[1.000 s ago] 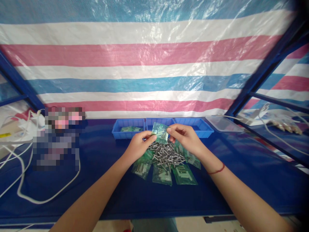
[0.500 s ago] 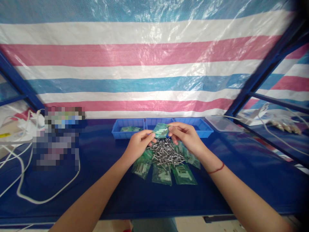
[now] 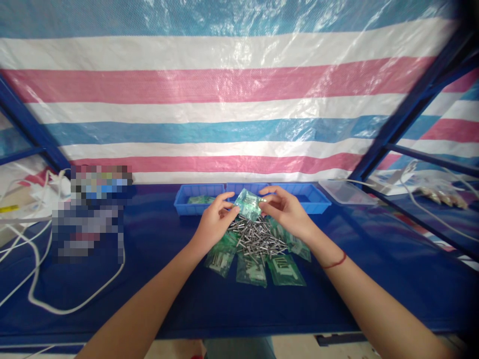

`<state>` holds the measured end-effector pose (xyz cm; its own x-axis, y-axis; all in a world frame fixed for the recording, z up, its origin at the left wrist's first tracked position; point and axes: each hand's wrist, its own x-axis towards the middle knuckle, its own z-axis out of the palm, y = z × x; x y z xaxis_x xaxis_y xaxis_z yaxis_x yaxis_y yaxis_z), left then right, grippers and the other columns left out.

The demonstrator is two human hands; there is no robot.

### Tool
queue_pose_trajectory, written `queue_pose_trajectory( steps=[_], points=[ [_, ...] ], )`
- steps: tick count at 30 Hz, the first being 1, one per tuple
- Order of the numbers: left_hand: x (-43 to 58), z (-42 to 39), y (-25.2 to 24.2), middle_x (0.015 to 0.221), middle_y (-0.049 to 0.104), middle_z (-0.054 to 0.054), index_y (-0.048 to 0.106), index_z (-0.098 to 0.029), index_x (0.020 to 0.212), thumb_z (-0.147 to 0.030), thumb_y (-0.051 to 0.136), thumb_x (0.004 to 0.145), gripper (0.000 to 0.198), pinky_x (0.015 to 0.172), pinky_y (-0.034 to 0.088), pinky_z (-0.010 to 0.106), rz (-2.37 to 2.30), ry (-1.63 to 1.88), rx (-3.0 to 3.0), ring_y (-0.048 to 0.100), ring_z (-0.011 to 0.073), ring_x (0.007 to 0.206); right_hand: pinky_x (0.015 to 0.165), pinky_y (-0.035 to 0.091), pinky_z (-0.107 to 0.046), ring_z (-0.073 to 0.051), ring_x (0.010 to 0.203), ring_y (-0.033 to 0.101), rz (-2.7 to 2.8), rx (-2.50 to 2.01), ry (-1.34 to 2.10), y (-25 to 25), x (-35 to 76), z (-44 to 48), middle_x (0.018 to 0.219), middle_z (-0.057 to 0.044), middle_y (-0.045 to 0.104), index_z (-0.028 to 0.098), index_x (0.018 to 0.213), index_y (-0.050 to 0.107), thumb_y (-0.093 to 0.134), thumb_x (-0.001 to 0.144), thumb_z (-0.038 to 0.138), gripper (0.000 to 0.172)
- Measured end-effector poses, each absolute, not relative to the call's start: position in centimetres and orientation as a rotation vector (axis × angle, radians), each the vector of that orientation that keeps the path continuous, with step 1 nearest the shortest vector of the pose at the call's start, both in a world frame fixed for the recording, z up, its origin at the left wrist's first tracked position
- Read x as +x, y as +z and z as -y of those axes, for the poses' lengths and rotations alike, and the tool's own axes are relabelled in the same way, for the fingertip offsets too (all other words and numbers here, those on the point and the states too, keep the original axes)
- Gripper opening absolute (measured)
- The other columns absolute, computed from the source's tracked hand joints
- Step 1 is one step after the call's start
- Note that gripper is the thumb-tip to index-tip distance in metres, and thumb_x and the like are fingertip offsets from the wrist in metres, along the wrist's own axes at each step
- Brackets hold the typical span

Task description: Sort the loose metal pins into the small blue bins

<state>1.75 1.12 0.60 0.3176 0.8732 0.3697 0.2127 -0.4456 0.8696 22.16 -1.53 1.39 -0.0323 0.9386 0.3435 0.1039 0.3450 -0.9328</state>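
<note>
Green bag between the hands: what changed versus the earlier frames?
The green bag has twisted to a new tilt. Fingers of the left hand and right hand have spread upward; the left's grip is unclear. Unchanged: metal pin pile, surrounding bags, blue bins.

No text, label, brand, number or sign can be read anywhere in the view. The yellow strip (image 3: 9,208) at the far left edge is too small and blurred to show whether it carries lettering, and the pixelated patch (image 3: 88,229) on the left of the bench (image 3: 149,259) is past reading. On the raised green bag (image 3: 248,202) and the green bags (image 3: 286,270) beside the metal pieces (image 3: 259,239), any print is too small to make out.
</note>
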Motion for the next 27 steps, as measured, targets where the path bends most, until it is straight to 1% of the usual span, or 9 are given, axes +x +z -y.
queue_pose_trajectory(
  steps=[2,5,10,13,15,18,20,23,27],
  points=[
    [1.7,-1.0,0.5,0.085,0.069,0.004,0.057,-0.019,0.116,-0.031,0.058,0.084,0.034,0.062,0.048,0.025,-0.988,1.125,1.918,0.062,0.0136,0.066,0.066,0.051,-0.031,-0.014,0.066,0.059,1.513,-1.034,0.811,1.1,22.2,1.4,0.075,0.000,0.062,0.020,0.097,0.056,0.066,0.078,0.035,0.027],
    [1.8,-0.7,0.7,0.081,0.069,0.003,0.063,-0.018,0.098,-0.031,0.055,0.086,0.019,0.062,0.048,0.024,-0.999,1.082,2.024,0.063,0.0146,0.068,0.066,0.050,-0.031,-0.015,0.070,0.060,1.596,-1.048,0.708,0.7,22.3,1.3,0.079,-0.003,0.064,0.020,0.094,0.058,0.063,0.081,0.035,0.021],
    [1.0,-1.2,1.6,0.084,0.070,0.002,0.062,-0.019,0.089,-0.028,0.055,0.086,0.012,0.075,0.048,0.027,-1.116,1.228,2.186,0.065,0.0163,0.079,0.060,0.050,-0.030,-0.015,0.065,0.061,1.598,-1.065,0.683,0.8,22.2,1.5,0.082,-0.002,0.063,0.021,0.105,0.056,0.061,0.082,0.039,0.029],
    [-0.8,-2.7,2.3,0.087,0.071,0.003,0.061,-0.020,0.093,-0.032,0.053,0.087,0.016,0.079,0.047,0.028,-1.340,1.409,2.117,0.066,0.0183,0.086,0.057,0.050,-0.029,-0.013,0.061,0.059,1.565,-1.094,0.648,1.2,22.2,1.6,0.088,-0.003,0.060,0.021,0.109,0.055,0.059,0.083,0.041,0.033],
    [-2.3,-3.8,2.7,0.087,0.071,0.003,0.059,-0.020,0.104,-0.033,0.053,0.087,0.022,0.079,0.047,0.028,-1.504,1.495,2.040,0.066,0.0189,0.086,0.056,0.049,-0.028,-0.012,0.061,0.058,1.545,-1.125,0.604,1.4,22.3,1.7,0.090,-0.003,0.059,0.021,0.106,0.056,0.058,0.083,0.043,0.033],
    [-4.1,-5.0,2.9,0.084,0.071,0.001,0.049,-0.022,0.124,-0.032,0.052,0.087,0.039,0.077,0.046,0.029,-1.627,1.489,2.032,0.066,0.0188,0.081,0.056,0.050,-0.028,-0.012,0.061,0.057,1.532,-1.168,0.576,1.5,22.4,1.6,0.091,-0.004,0.059,0.020,0.105,0.057,0.058,0.083,0.046,0.034],
    [-4.7,-5.4,3.0,0.085,0.071,0.001,0.049,-0.023,0.125,-0.031,0.051,0.087,0.039,0.079,0.045,0.031,-1.660,1.407,2.091,0.066,0.0195,0.084,0.056,0.050,-0.028,-0.013,0.062,0.057,1.538,-1.189,0.575,1.6,22.4,1.7,0.091,-0.004,0.059,0.020,0.105,0.057,0.057,0.083,0.046,0.034],
    [-4.6,-5.4,2.7,0.094,0.072,0.004,0.059,-0.025,0.115,-0.030,0.047,0.089,0.029,0.085,0.041,0.036,-1.707,1.187,2.242,0.063,0.0228,0.097,0.057,0.050,-0.028,-0.013,0.063,0.057,1.551,-1.210,0.567,1.7,22.3,1.8,0.090,-0.004,0.060,0.020,0.104,0.057,0.056,0.083,0.045,0.032],
    [-3.9,-5.0,2.0,0.102,0.071,0.006,0.070,-0.024,0.087,-0.035,0.047,0.090,0.025,0.094,0.031,0.047,-1.786,0.970,2.461,0.052,0.0279,0.111,0.057,0.049,-0.028,-0.014,0.063,0.058,1.573,-1.239,0.533,1.9,22.3,1.9,0.091,-0.006,0.063,0.019,0.101,0.059,0.055,0.084,0.041,0.028]
  ],
)
